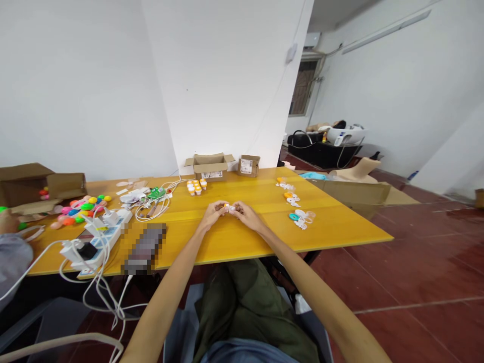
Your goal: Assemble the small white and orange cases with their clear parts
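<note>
A: Head view. Hands?
B: Left hand and right hand meet above the table, fingertips pinching a small white-and-orange piece between them. The fingers cover most of it; cannot tell whether it is one part or two joined.
A: Contact with the table?
B: Cannot tell.
A: Right of the hands?
B: Three groups of loose parts, well apart from the hands. Nearest group: a teal ring, white pieces and a clear piece. The shapes in the farther two are too small to make out.
A: Beyond the hands?
B: White cups with orange lids, clustered in front of an open carton; its contents are hidden by the front wall. A smaller box stands beside it.
A: Left?
B: A phone, pixelated, screen unreadable. Colourful balls overlap. Another person's sleeve is cut off by the frame edge.
</note>
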Available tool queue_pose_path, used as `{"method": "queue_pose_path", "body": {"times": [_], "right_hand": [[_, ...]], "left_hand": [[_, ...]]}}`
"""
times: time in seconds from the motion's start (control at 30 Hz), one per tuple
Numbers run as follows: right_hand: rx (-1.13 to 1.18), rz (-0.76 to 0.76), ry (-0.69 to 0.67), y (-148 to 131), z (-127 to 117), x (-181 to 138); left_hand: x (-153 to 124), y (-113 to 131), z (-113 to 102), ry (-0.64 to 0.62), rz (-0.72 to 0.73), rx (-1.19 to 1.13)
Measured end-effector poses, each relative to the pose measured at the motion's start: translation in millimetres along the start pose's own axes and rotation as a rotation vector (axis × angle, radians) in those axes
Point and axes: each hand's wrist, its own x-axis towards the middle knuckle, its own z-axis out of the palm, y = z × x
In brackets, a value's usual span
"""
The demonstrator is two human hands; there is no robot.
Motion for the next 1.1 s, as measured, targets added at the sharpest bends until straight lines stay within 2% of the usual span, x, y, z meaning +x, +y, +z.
{"method": "queue_pose_path", "body": {"times": [0.2,0.43,0.67,0.9,1.1], "right_hand": [[-0.079,-0.014,-0.008,-5.5,-2.8,-0.4],[-0.010,-0.024,0.013,2.7,0.2,0.5],[-0.090,-0.017,-0.011,-3.8,-3.2,-0.1],[0.004,0.014,0.015,-1.9,0.0,-1.4],[-0.051,-0.010,-0.004,-5.6,-2.2,-1.6]], "left_hand": [[0.6,-2.2,-0.7,-0.001,-0.001,-0.003],[0.7,-1.7,-0.4,-0.003,-0.007,-0.006],[0.2,-1.8,-0.5,0.000,-0.006,-0.004],[0.4,-0.7,0.6,-0.005,-0.007,-0.010],[-0.7,-0.1,0.5,-0.003,-0.008,-0.013]]}}
